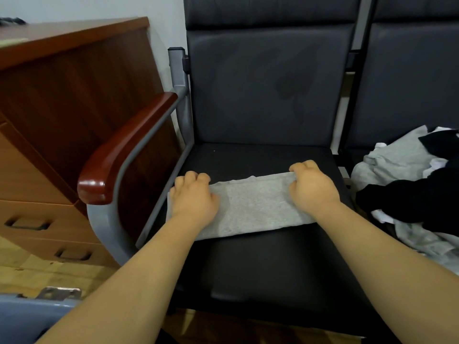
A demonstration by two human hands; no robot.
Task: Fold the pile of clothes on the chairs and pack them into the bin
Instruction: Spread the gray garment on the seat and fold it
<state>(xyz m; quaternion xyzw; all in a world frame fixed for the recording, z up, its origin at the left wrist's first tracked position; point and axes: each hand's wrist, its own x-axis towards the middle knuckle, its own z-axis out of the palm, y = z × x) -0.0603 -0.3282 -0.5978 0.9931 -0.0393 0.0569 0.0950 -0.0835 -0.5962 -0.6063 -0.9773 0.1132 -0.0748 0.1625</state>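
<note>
Both bare forearms come in from the near side, angled inward a bit, palms down. The left hand (195,198) sits on the left end of the folded light grey cloth (255,204), fingers curled over its far edge. The right hand (314,186) is slightly farther off, knuckles up, fingers and thumb curled round the cloth's far right corner. The hands are well apart.

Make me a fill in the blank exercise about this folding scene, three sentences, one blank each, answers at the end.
1. The left hand and the right hand both grip a folded garment on the black seat, and its colour is ____.
2. The unfolded pile of clothes lies on the person's ____ side.
3. The armrest near the left hand has a top of reddish-brown ____.
Answers: grey; right; wood.
</note>
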